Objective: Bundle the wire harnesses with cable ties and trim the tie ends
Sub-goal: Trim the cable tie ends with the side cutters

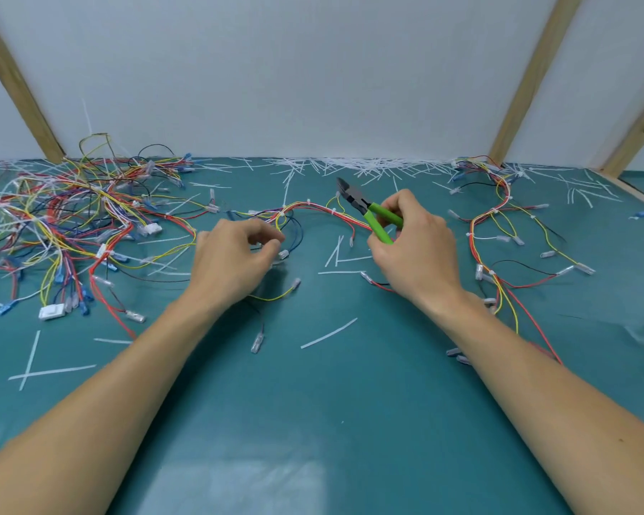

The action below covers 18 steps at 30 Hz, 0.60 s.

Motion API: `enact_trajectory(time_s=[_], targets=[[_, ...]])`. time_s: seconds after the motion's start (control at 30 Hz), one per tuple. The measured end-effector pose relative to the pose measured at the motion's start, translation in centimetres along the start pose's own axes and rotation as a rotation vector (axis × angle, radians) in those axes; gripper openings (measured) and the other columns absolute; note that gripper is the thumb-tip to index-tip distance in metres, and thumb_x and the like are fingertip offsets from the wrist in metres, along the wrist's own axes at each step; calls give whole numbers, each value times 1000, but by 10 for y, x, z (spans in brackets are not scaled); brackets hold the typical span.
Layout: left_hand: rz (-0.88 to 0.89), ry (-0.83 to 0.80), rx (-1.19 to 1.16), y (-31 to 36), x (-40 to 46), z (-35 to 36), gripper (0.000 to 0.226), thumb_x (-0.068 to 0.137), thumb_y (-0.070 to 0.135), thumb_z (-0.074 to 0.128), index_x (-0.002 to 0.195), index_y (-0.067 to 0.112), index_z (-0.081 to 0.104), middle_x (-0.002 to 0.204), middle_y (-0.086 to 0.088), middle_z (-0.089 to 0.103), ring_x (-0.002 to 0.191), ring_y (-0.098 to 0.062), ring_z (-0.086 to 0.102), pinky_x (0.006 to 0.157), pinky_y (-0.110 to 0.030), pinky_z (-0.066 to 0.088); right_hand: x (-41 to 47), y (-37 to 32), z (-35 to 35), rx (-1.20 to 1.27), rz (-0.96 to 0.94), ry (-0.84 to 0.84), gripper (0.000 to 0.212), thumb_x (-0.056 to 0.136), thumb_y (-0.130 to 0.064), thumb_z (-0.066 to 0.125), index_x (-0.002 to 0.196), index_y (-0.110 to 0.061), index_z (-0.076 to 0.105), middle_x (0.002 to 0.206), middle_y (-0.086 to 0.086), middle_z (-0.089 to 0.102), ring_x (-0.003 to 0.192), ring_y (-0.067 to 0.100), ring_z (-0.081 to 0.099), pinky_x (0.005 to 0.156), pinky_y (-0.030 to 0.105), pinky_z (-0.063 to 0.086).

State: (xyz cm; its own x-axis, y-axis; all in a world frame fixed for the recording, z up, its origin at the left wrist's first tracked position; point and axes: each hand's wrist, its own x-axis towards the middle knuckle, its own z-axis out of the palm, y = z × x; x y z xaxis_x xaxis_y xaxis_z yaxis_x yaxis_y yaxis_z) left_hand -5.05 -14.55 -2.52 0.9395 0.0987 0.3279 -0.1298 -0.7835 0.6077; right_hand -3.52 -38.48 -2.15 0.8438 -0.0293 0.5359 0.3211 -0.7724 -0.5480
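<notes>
1. No readable writing shows anywhere.
2. Tangled pile of multicoloured wire harnesses (71, 221) lies at 9 o'clock.
3. Left hand (235, 254) pinches the red-and-yellow wire harness (313, 210) at centre.
4. Right hand (417, 247) grips green-handled flush cutters (369, 210), blades apart.
5. Teal table mat (313, 421) lies bare toward 6 o'clock.

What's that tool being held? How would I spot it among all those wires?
Look at the middle of the teal mat, just behind the right hand that holds it. The cutters have dark jaws pointing up-left and bright green handles, the only green thing there.
</notes>
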Motion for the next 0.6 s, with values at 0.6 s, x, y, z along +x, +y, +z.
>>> enact_trajectory(time_s=[0.6], targets=[[262, -485, -606, 35, -24, 13, 15, 90, -11, 47, 97, -2, 56, 77, -19, 72, 78, -37, 67, 87, -53, 54, -5, -14, 23, 146, 167, -185, 17, 91, -39, 71, 97, -28, 59, 89, -11, 70, 88, 21, 63, 77, 36, 48]])
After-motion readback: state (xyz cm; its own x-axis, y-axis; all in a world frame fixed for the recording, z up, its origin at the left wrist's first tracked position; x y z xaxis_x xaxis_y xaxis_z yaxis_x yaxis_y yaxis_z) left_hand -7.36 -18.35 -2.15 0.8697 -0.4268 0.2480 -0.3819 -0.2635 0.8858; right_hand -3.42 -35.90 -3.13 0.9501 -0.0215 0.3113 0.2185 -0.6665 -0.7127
